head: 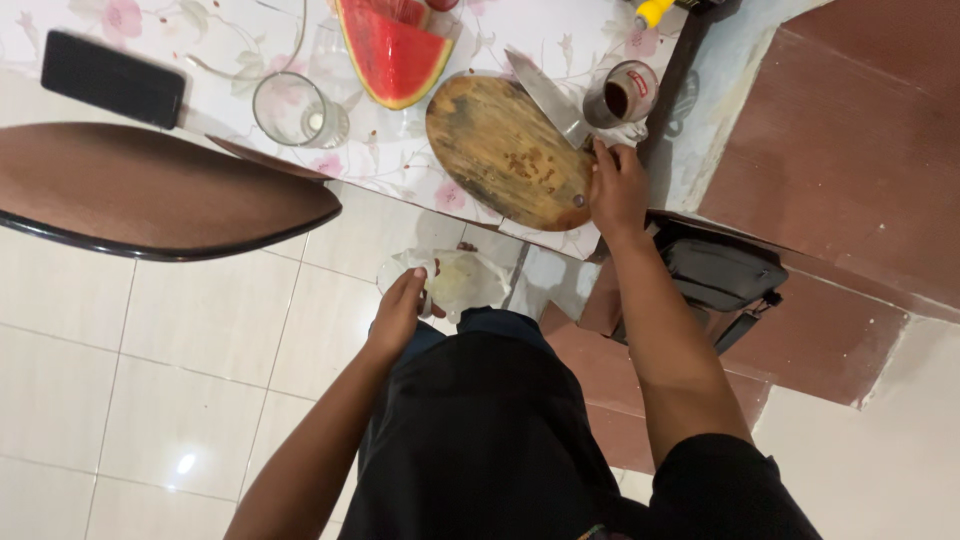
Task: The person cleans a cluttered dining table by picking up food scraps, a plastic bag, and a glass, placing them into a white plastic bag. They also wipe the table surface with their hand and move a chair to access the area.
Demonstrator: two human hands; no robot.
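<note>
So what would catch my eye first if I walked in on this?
Probably the red watermelon wedge at the table's far edge, beside the round wooden cutting board. The right hand holds a big knife over the board, while the left hand holds a clear plastic bag below the table.

I see a table (250,40) in a floral cloth, on it a phone (112,78), a glass (298,110), a watermelon wedge (392,52), a wooden board (508,150) with a knife (546,96) across it, a cup (625,92), perhaps of coffee
</note>
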